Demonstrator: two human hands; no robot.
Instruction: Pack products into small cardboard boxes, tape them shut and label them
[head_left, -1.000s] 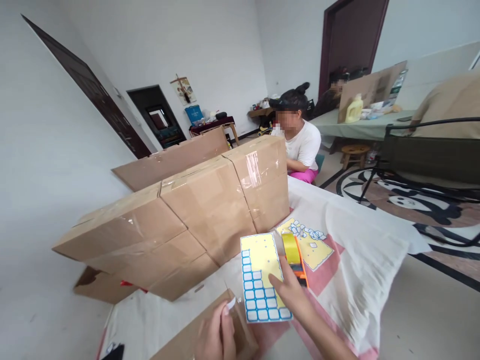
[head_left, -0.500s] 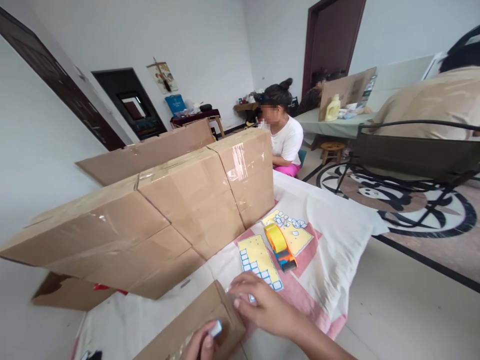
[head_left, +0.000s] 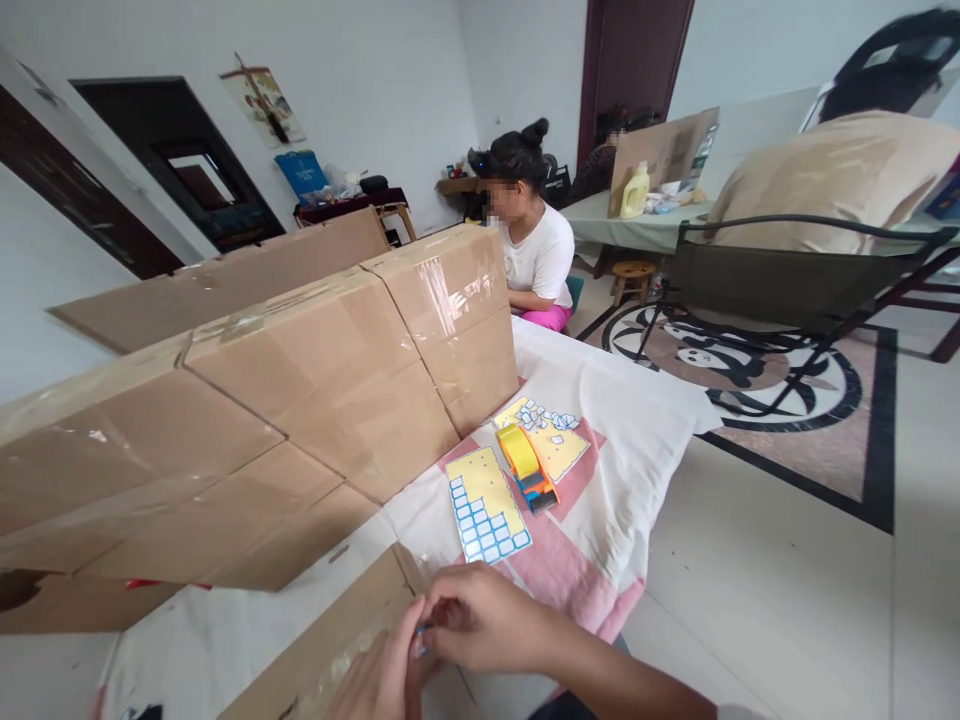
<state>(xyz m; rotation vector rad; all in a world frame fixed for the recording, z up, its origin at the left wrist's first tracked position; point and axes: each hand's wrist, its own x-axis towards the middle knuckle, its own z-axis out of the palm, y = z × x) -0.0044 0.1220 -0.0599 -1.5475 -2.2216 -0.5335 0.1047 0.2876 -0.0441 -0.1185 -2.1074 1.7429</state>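
Observation:
My left hand (head_left: 382, 670) and my right hand (head_left: 480, 620) meet above a closed cardboard box (head_left: 322, 630) at the front of the table. Between their pinched fingertips shows a sliver of a small white piece with a blue edge (head_left: 419, 642); the fingers hide most of it. Just beyond my right hand lies a yellow sheet (head_left: 487, 480) bearing rows of white, blue-edged rectangles (head_left: 480, 530). A second yellow sheet (head_left: 566, 455) behind it carries a heap of loose white pieces (head_left: 536, 414). An orange tape dispenser (head_left: 527, 466) with yellow tape rests between the sheets.
Taped cardboard boxes (head_left: 337, 370) form a wall along the table's far left side. A white and pink cloth (head_left: 615, 500) covers the table. Beyond sits a person in a white shirt (head_left: 540, 255); a folding chair (head_left: 810, 280) stands at the right.
My right hand has come left and closed against my left fingers, covering the small white piece. More of the rectangles on the near yellow sheet now shows. The camera view has shifted right.

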